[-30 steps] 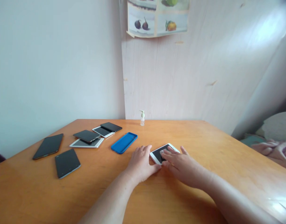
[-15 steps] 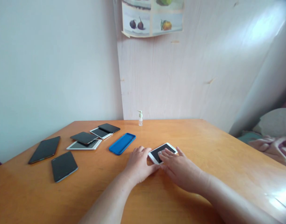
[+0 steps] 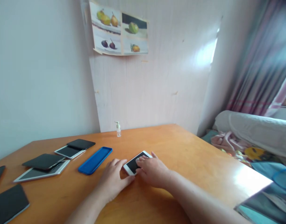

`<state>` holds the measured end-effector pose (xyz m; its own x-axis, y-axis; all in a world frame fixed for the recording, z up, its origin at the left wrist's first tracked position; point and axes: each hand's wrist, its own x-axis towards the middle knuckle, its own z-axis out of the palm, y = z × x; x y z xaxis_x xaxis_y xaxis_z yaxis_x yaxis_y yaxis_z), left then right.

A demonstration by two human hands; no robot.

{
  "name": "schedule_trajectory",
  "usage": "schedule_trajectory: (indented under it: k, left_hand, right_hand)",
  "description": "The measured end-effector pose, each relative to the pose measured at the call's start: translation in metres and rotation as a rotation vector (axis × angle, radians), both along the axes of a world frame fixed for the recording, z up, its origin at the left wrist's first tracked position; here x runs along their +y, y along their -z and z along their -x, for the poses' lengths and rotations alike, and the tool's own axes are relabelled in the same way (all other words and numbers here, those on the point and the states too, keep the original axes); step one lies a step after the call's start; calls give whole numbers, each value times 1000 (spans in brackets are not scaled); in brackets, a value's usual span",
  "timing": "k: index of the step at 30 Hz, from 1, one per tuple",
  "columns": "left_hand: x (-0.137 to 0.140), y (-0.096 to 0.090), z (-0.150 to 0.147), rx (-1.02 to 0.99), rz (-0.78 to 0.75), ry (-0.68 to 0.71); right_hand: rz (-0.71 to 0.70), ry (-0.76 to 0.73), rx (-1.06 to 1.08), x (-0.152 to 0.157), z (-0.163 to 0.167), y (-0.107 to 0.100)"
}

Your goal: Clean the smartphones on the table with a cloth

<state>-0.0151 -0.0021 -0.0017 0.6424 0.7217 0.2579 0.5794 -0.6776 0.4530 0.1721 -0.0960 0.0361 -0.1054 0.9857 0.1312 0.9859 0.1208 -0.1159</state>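
Observation:
A white smartphone (image 3: 131,165) with a dark screen lies flat on the wooden table (image 3: 166,143), tilted towards the right. My left hand (image 3: 115,177) holds its near-left end, thumb at the lower corner and fingers along the left edge. Over the screen lies my right hand (image 3: 152,169), its fingers pressing a small white wipe (image 3: 137,160) against the glass; most of the wipe is hidden under the fingertips. Left of my left hand rests an empty blue phone case (image 3: 95,160), open side up.
Several phones and tablets lie at the left, including a black one (image 3: 9,202) near the edge and a dark one (image 3: 43,161) stacked on a white tablet (image 3: 35,175). A small clear pump bottle (image 3: 118,130) stands at the back. Bedding (image 3: 229,141) is beyond the table's right edge.
The camera view has turned right and slightly up, so everything sits further left and lower, with curtain and bedding now showing. Both hands stay on the phone; the wipe remains under my right fingers.

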Motion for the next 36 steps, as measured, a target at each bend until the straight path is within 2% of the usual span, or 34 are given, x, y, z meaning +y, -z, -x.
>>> schedule_trajectory:
  k: [4, 11, 15, 19, 22, 26, 31, 36]
  left_hand:
    - [5, 6, 1, 28, -35, -24]
    - [21, 19, 0, 47, -117, -37]
    - [23, 19, -2, 30, -121, -26]
    - [11, 14, -6, -25, -126, -68]
    - [-2, 8, -8, -111, -103, -82]
    - [-17, 5, -8, -325, 62, -54]
    - [-35, 12, -4, -436, 77, -111]
    - [-57, 19, 3, -555, 68, -148]
  right_hand:
    - [17, -1, -7, 5, -3, -3]
    - [10, 124, -19, 23, -10, -1]
    - [-44, 163, 22, 26, -6, 3]
    - [-124, 155, 117, 25, -5, 11]
    - [-165, 200, 246, 26, -6, 16]
    - [-165, 267, 492, 31, -13, 22]
    - [-100, 320, 886, 35, -21, 27]
    - [-104, 371, 1293, 27, -15, 32]
